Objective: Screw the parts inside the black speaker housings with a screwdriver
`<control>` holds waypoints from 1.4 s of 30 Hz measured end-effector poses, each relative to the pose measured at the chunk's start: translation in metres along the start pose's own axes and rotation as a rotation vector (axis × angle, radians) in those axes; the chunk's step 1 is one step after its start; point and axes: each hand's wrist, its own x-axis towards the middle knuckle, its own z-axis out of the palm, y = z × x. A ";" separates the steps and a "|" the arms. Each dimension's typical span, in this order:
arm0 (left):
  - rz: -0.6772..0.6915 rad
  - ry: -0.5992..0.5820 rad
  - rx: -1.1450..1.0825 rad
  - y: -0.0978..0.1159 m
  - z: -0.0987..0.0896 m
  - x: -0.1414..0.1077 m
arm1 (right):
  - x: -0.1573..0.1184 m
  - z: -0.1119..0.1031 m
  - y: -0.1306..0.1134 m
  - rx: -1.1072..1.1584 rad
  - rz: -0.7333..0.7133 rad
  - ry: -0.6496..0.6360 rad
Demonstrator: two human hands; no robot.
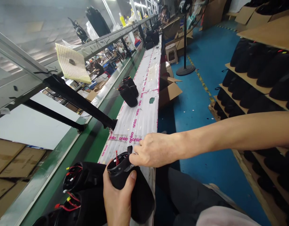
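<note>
My left hand point(118, 197) is wrapped around a black cylindrical housing point(142, 197), which looks like a speaker body. Its open end tilts up toward me, and red wires point(117, 158) stick out of it. At the rim, the fingers of my right hand point(152, 150) are closed on a small black strap-like piece point(129, 149); the fingertips partly hide it. To the left, more black housings point(92, 175) lie close to my left hand, with red and yellow-tipped wires showing at their open ends.
Two black housings point(129, 94) stand farther along the padded white bench point(144, 116). A green conveyor belt point(88, 147) and a black post point(80, 105) are on the left. At right are stacked layers of dark housings point(257, 62), an open carton point(170, 92) and a fan stand point(185, 69).
</note>
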 end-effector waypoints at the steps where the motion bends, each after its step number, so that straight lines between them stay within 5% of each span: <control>1: 0.013 -0.004 0.000 0.001 0.001 -0.001 | 0.000 -0.002 0.000 0.006 -0.005 -0.019; 8: 0.015 0.002 0.050 0.007 0.005 -0.004 | 0.002 -0.016 0.002 0.098 -0.021 -0.145; 35: 0.003 0.005 0.156 0.012 0.017 -0.003 | -0.010 -0.033 -0.009 0.137 0.074 -0.238; 38: 0.029 0.008 0.103 0.009 0.012 -0.002 | -0.009 -0.018 -0.004 0.187 0.072 -0.185; 42: -0.015 0.005 -0.045 -0.006 0.003 0.004 | -0.006 -0.002 -0.001 0.328 0.108 0.049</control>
